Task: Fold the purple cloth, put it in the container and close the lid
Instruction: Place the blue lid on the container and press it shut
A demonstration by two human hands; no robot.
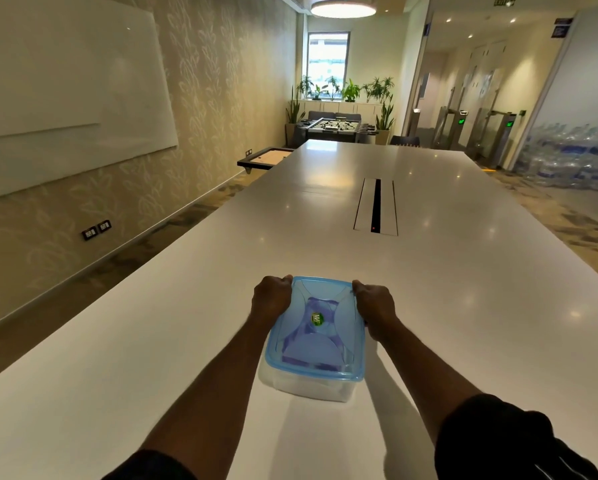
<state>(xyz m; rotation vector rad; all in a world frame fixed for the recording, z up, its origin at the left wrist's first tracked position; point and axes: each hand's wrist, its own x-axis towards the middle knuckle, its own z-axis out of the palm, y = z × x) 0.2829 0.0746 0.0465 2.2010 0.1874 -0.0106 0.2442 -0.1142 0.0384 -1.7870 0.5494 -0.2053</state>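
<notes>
A clear plastic container (pixel 304 388) stands on the white table (pixel 446 306) in front of me. Its translucent blue lid (pixel 320 306) lies flat on top, with a green round sticker at its middle. Through the lid the folded purple cloth (pixel 311 353) shows inside. My left hand (pixel 271 299) grips the lid's left far edge and my right hand (pixel 375 306) grips its right far edge, fingers curled over the rim.
A cable slot (pixel 376 206) with white flaps is set into the table's middle, further away. A whiteboard (pixel 65 98) hangs on the left wall. A foosball table (pixel 335 126) and plants stand at the far end.
</notes>
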